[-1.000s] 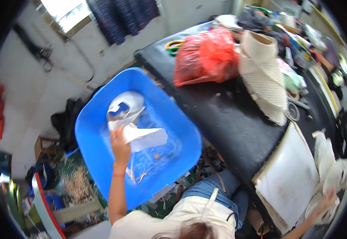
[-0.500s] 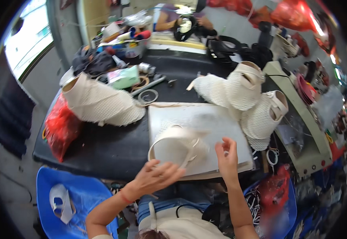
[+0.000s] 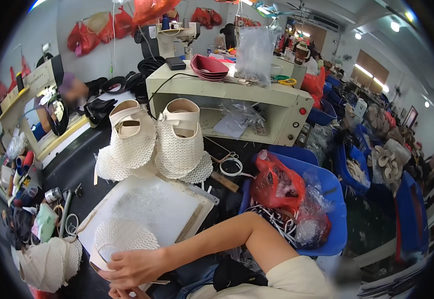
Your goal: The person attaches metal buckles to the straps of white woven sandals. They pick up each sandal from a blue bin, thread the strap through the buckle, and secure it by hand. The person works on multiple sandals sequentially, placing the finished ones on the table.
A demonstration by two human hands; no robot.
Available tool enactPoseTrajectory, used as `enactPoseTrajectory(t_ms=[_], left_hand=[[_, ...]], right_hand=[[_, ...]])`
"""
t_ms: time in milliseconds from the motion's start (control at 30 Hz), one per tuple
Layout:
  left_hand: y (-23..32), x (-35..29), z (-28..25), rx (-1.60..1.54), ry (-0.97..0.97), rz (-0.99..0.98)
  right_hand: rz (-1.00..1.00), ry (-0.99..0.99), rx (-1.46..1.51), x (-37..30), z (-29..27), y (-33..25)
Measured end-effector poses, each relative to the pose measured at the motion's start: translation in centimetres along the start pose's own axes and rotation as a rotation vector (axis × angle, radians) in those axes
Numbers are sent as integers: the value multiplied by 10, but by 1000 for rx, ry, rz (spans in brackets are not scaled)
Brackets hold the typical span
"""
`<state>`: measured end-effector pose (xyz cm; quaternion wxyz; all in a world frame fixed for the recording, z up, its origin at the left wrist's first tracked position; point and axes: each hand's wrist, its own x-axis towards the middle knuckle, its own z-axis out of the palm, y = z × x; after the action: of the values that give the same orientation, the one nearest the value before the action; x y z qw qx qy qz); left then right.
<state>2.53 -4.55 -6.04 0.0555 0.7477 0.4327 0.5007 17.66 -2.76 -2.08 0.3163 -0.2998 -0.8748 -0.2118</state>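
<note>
A cream woven shoe upper (image 3: 126, 235) lies on the near part of the white board (image 3: 169, 202). My right hand (image 3: 136, 266) reaches across from the right, its fingers bent and closed on the upper's smooth near edge. Just below it, my left hand (image 3: 127, 293) shows only in part at the lower edge of the picture. Its visible fingers are bent together, and what they hold is hidden. More cream woven uppers (image 3: 179, 149) stand beyond the board, with straps across their openings. Another group of woven uppers (image 3: 52, 264) lies at the lower left.
Behind the uppers stands a pale green machine (image 3: 282, 112) with red bowl-shaped pieces (image 3: 209, 67) on top. To the right is a blue bin (image 3: 334, 219) holding red and clear plastic bags. White-handled scissors (image 3: 231, 167) lie near the board. A person (image 3: 75, 92) sits at the far left.
The view has swung to the right. My hands, apart before, are now close together at the near edge of the upper, and my right hand has closed on it.
</note>
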Motion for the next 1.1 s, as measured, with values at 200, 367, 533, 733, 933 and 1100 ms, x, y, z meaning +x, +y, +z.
enactPoseTrajectory(t_ms=[200, 367, 533, 733, 933, 1100], left_hand=[[-23, -16, 3, -261, -148, -175], [-3, 12, 0, -617, -252, -442], [-32, 13, 25, -543, -395, -108], [-33, 45, 4, -953, -515, -966], [-24, 71, -13, -749, -350, -16], [0, 86, -54, -936, -311, -677]], right_hand=[[105, 258, 25, 26, 9, 5], [338, 236, 74, 38, 22, 1], [526, 238, 109, 37, 12, 11], [561, 44, 71, 33, -40, 24], [529, 341, 621, 16, -72, 56], [865, 204, 1015, -2, -104, 43]])
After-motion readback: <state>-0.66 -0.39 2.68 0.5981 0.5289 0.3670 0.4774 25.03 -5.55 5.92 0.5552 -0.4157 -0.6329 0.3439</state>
